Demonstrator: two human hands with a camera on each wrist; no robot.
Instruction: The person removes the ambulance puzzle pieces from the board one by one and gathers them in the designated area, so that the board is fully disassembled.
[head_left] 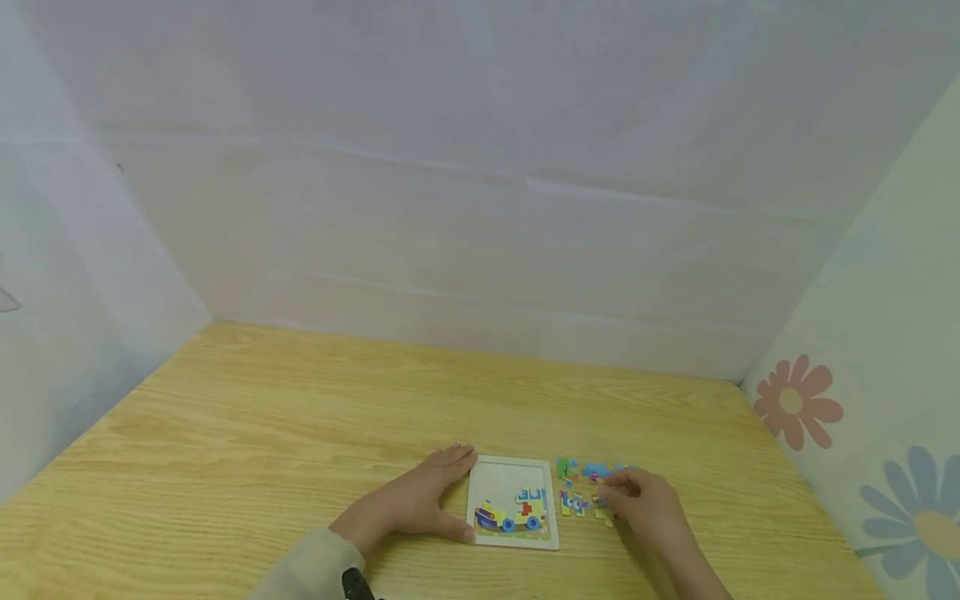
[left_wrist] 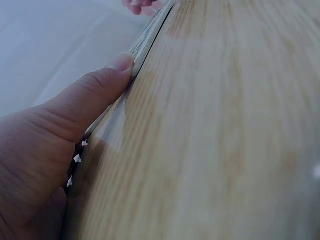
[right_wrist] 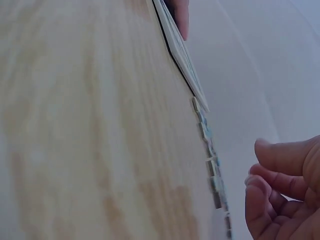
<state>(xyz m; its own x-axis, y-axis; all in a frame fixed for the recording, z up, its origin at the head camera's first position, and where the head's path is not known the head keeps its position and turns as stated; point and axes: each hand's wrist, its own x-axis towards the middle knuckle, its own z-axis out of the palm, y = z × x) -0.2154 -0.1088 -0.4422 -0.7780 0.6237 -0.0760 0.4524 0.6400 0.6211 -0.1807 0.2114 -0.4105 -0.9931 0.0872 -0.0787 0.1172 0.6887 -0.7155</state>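
A shallow wooden puzzle tray (head_left: 510,472) lies on the table, with joined pieces showing a yellow vehicle (head_left: 517,515) across its lower part. My left hand (head_left: 427,498) rests at the tray's left side, thumb tip on the lower left corner and fingers stretched to the upper left corner. Loose jigsaw pieces (head_left: 573,503) are spread just right of the tray. Over them is my right hand (head_left: 647,504), its fingers bent loosely. The right wrist view shows a gap between the thumb (right_wrist: 282,156) and fingertips, with nothing in it.
The wood-grain table (head_left: 300,417) extends well to both sides and behind the tray. A pale cloth wall (head_left: 480,250) stands at its back edge. On the right is a panel with a red flower (head_left: 798,402) and a blue flower.
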